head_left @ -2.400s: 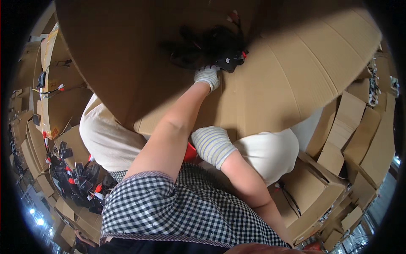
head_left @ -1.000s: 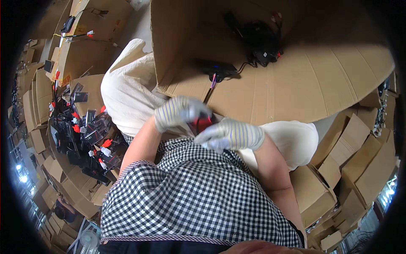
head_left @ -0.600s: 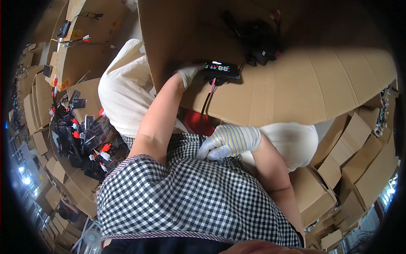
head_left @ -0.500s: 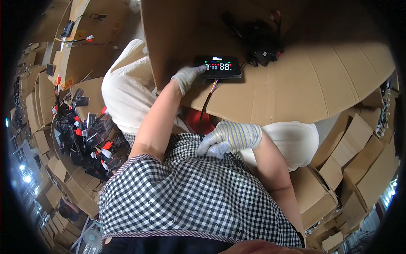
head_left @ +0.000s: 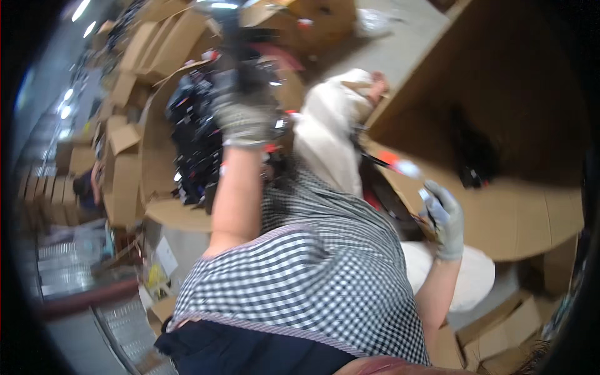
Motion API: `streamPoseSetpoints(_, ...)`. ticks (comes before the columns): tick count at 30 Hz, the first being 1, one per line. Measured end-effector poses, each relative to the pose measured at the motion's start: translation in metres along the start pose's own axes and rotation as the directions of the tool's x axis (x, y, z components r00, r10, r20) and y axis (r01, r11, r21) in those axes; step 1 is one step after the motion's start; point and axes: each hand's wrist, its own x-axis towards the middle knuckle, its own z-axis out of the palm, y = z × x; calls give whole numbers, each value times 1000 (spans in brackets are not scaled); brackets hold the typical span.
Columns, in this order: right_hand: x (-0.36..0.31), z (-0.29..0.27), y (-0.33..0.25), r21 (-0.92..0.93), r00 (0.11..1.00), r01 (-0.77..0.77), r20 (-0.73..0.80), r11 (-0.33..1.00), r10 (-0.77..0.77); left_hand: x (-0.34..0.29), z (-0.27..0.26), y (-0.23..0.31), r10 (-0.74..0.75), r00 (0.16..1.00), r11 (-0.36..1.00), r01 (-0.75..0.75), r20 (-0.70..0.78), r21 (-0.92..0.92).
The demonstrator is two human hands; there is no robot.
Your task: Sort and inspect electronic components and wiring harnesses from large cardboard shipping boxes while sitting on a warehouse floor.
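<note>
My left hand [head_left: 244, 115], in a pale work glove and blurred, is raised over an open carton at the left. A dark upright shape, apparently the black display unit [head_left: 231, 40], juts up from its fingers. My right hand [head_left: 445, 215], in a striped glove, pinches a small white plug [head_left: 424, 195] above my lap. Close to those fingertips, a red-and-white connector [head_left: 397, 162] hangs blurred at the end of a black cable.
The carton [head_left: 156, 165] at the left contains a heap of black units with leads [head_left: 197, 137]. A large open carton [head_left: 519, 219] stands at the right, with a dark cable bundle [head_left: 475, 150] inside. Flattened and stacked boxes surround me; another person [head_left: 87, 187] is far left.
My left hand has gone from the large carton to above the left carton, taking the display unit along. My right hand has lifted from my apron toward the right. The whole view has turned left.
</note>
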Motion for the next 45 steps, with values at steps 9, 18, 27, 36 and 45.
streamPoseSetpoints(9, -20, -2, -31, -222, 994, 95, 70, 971, -81, 22, -37, -5, -24, 963, -280, 252, 269, -926)
streamPoseSetpoints(18, 15, -34, -48, -648, 894, 438, 388, 624, -225, -24, 271, -8, -80, 599, 356, 764, 796, -539)
streamPoseSetpoints(27, 27, -79, -46, -786, 956, 177, 281, 593, 86, -148, 589, -57, -82, 329, 988, 149, 941, 34)
streamPoseSetpoints(36, 22, -95, -26, -809, 994, 46, 96, 586, 55, -171, 708, -49, -181, -383, 292, -901, 906, -322)
streamPoseSetpoints(45, 21, -115, -16, -799, 988, 76, 140, 597, 62, -143, 713, -57, -370, 232, 838, -336, 900, 431)
